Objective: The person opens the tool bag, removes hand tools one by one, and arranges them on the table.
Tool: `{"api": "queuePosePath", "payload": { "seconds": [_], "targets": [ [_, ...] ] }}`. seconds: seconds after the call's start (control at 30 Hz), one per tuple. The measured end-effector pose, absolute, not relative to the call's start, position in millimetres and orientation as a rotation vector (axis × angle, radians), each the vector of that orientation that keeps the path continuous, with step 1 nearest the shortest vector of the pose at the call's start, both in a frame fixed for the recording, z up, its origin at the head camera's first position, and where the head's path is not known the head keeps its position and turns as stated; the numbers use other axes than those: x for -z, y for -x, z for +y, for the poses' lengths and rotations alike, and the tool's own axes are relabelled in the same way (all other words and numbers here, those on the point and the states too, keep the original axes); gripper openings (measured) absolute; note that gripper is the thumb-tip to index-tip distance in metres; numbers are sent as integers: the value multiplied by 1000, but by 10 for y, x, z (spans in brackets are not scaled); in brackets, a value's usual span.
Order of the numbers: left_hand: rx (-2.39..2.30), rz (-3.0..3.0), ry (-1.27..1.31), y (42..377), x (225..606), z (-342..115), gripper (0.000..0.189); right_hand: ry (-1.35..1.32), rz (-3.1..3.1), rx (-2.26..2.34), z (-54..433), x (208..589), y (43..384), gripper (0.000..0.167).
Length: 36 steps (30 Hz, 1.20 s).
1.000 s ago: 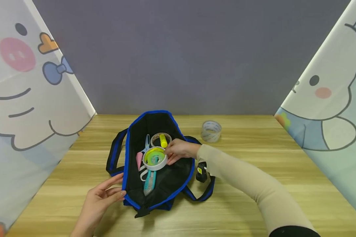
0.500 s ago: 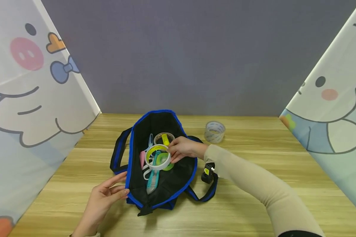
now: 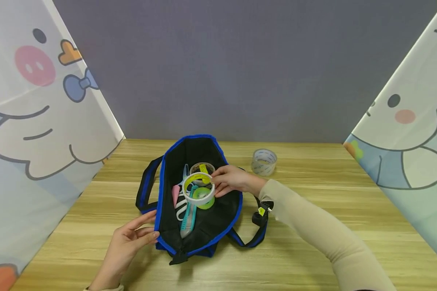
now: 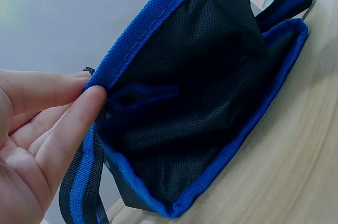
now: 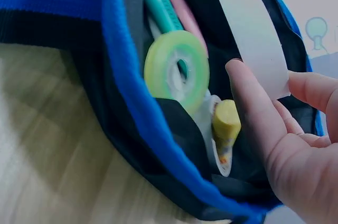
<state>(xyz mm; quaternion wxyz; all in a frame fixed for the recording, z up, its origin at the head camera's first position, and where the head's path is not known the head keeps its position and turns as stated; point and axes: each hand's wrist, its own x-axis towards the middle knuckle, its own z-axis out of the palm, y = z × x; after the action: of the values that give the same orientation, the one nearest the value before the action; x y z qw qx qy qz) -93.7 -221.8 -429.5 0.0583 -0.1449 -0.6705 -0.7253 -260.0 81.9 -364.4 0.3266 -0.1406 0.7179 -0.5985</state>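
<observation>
By the left hand [image 3: 129, 238], the blue rim [image 3: 159, 202] of a black bag [image 3: 216, 220] is pinched, presumably so that it stands wide; by the right hand [image 3: 231, 180], a white tape roll [image 5: 256, 39] is pinched at one side inside it, as likely suits a thin ring. Also contained: green tape roll [image 5: 197, 73], turquoise cutter [image 3: 189, 218], yellow tube [image 5: 225, 121].

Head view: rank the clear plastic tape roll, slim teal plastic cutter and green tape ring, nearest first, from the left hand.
1. Teal cutter: just right
2. Green tape ring: farther right, behind
3. Clear tape roll: far right, back
</observation>
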Motion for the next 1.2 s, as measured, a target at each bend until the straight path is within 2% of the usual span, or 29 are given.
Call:
{"api": "queuePosePath", "payload": {
  "seconds": [0.27, 0.9, 1.2],
  "targets": [
    [2211, -2020, 467, 938, 4298, -2228, 50, 387, 1854, 1634, 1037, 3533, 2625, 36],
    [2202, -2019, 474, 937, 4303, -2228, 49, 417, 1844, 1760, 1530, 3327, 2617, 44],
    [2201, -2020, 476, 938, 4300, -2221, 50, 349, 1855, 1855, 1797, 3321, 2651, 31]
  ]
}}
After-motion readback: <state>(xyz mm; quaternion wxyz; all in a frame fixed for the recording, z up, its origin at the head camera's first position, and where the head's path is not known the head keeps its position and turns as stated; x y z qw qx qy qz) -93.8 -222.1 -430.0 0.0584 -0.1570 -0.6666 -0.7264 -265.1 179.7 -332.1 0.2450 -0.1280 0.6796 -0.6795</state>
